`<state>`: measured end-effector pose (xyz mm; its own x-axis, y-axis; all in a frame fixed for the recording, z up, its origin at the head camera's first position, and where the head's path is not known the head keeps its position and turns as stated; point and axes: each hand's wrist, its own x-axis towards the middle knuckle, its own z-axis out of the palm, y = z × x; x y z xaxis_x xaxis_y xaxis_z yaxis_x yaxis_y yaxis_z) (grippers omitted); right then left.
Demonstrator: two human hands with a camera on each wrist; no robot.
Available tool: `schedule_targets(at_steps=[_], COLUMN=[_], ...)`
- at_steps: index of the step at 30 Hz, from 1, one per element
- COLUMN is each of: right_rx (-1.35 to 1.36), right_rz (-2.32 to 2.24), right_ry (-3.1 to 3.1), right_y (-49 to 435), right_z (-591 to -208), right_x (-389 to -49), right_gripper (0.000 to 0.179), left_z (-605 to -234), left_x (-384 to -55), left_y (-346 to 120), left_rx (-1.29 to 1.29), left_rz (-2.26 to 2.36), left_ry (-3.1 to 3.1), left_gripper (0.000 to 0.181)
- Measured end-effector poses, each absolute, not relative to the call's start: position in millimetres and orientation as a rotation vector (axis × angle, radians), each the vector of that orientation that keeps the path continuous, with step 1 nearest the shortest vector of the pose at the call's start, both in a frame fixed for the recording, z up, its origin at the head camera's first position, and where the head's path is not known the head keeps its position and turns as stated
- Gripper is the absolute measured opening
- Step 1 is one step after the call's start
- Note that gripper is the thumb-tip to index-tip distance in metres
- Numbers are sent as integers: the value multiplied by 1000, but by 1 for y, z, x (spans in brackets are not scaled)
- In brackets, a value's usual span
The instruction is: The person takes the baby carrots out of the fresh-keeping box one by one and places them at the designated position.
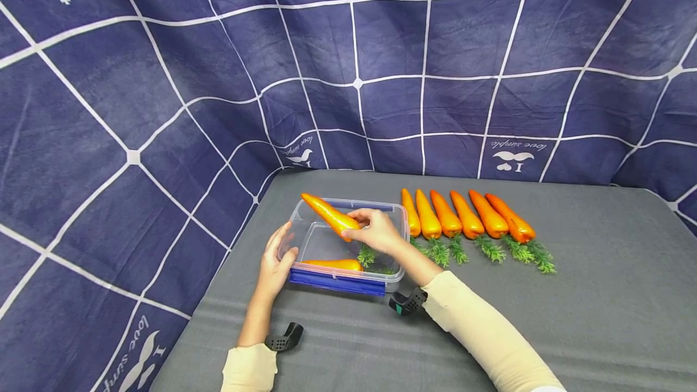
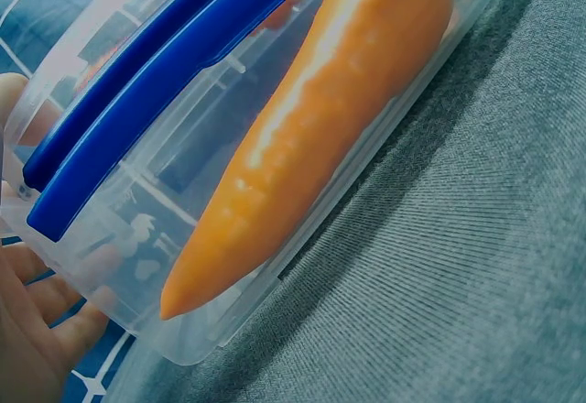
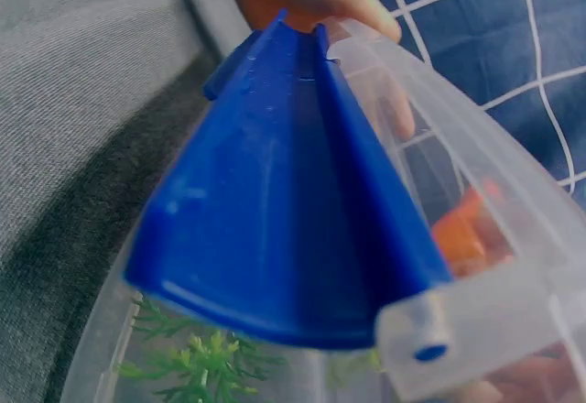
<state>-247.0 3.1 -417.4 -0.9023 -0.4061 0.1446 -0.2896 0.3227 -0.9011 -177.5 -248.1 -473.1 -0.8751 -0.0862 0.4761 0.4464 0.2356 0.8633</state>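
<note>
A clear plastic box [image 1: 340, 203] with blue side clips stands on the grey cloth. My left hand [image 1: 274, 263] holds its left front corner, thumb at the rim and fingers along the outer wall. Over the box, my right hand [image 1: 378, 231] grips an orange toy carrot [image 1: 327, 212] by its thick end. That carrot's tip points up to the far left, and its green leaves [image 1: 367, 255] hang beneath the hand. Another carrot [image 2: 302, 147] lies inside the box along the front wall. A lowered blue clip [image 3: 265, 201] hides much of the right wrist view.
Right of the box, several carrots [image 1: 448, 215] lie side by side, tips toward the back and leaves toward the front. Grey cloth [image 1: 610, 295] covers the table. A dark blue curtain [image 1: 468, 101] with white lines hangs behind and on the left.
</note>
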Motion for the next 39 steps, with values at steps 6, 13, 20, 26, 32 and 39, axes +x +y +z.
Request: schedule_targets(at_steps=[6, 13, 20, 26, 32, 39], right_rx=[-537, -450, -384, -320, -268, -206], right_rz=[-1850, -2037, -2178, -2245, -2241, -2240], right_ry=[2388, 2329, 2248, 2205, 2247, 2258], right_y=[9, 22, 42, 61, 78, 99], right_z=[-409, -392, -379, -372, -371, -375], right_x=[-248, -247, -246, -245, -247, -248], right_gripper=[45, 44, 42, 42, 42, 45], left_z=[-474, -459, -443, -445, -444, -443], left_x=[-179, -173, -163, -164, -163, -162], left_y=[-249, -242, -234, -233, -234, -234], left_rx=[-325, -324, -313, -271, -279, -275], left_rz=[-1687, -1710, -1714, -1689, -1697, -1690], left_ry=[-2082, -2100, -2120, -2139, -2118, -2122], left_gripper=[58, 57, 55, 55, 55, 56])
